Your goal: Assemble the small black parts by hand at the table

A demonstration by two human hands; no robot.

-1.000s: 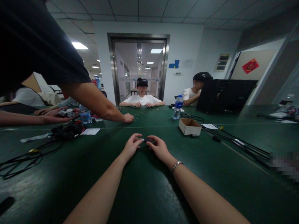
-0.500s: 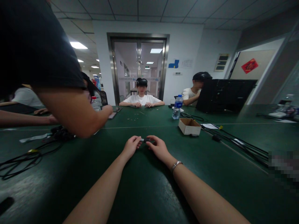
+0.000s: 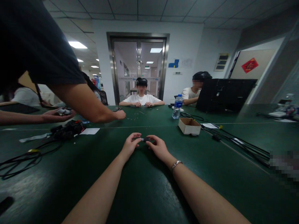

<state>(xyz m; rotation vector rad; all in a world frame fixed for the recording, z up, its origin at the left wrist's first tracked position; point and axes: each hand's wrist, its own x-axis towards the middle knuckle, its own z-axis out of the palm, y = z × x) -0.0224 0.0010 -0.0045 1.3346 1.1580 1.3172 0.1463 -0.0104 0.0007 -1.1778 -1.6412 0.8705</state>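
In the middle of the green table [image 3: 140, 174], a small dark cylindrical piece with a silvery tip [image 3: 146, 139] is held level just above the surface. My right hand [image 3: 158, 147] pinches its dark end between thumb and fingers; a metal bracelet sits on that wrist. Beside the silvery tip is my left hand [image 3: 130, 145], its thumb and fingertips parted around that end. Whether they still touch the tip is too small to make out. The exact kind of the piece does not show.
An open cardboard box [image 3: 189, 126] and a water bottle [image 3: 177, 106] stand right of centre, near black cables [image 3: 243, 144] and a monitor [image 3: 225, 95]. At left, a co-worker's arm [image 3: 93, 105] reaches over black gear [image 3: 67, 130] and a paper [image 3: 90, 131]. Tiny bits lie farther back.
My left fingers have opened from their pinch on the silvery tip. My right hand has stayed put. The co-worker's arm has moved farther right and away, exposing the paper.
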